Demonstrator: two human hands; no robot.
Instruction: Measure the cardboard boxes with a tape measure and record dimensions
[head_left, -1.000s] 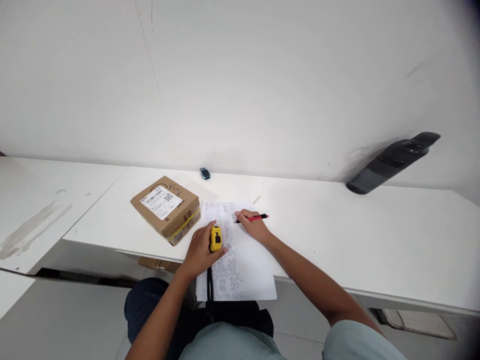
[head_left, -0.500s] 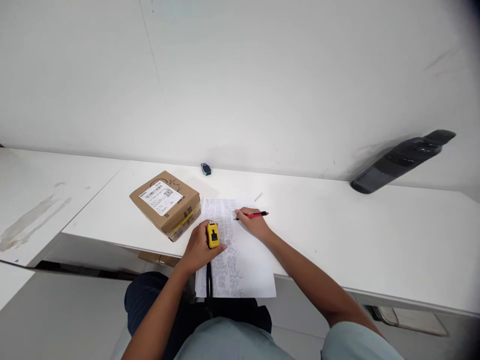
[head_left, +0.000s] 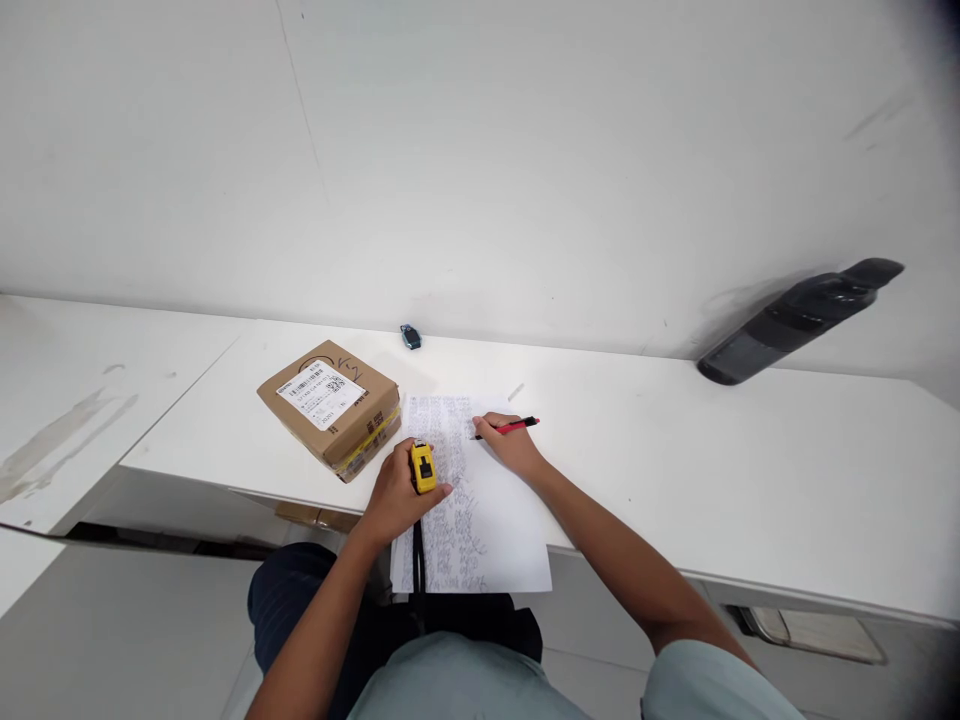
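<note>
A yellow tape measure (head_left: 424,468) with a black wrist strap is gripped in my left hand (head_left: 395,492), which rests on the left part of a handwritten sheet of paper (head_left: 510,545). My right hand (head_left: 514,446) pinches a red and black pen (head_left: 519,425), its tip down on the paper near the upper middle. Rows of small writing cover the left half of the sheet, and its lower end hangs over the table edge. Left of the paper sits a taped cardboard box (head_left: 341,405) with a white shipping label on top.
A small dark key fob (head_left: 410,336) lies by the wall behind the box. To the far right, a black bottle (head_left: 787,325) stands against the wall. The white table (head_left: 675,470) has its front edge just before my body.
The view has shifted very slightly. The pen has tilted a little in my right hand, while my left hand stays on the tape measure.
</note>
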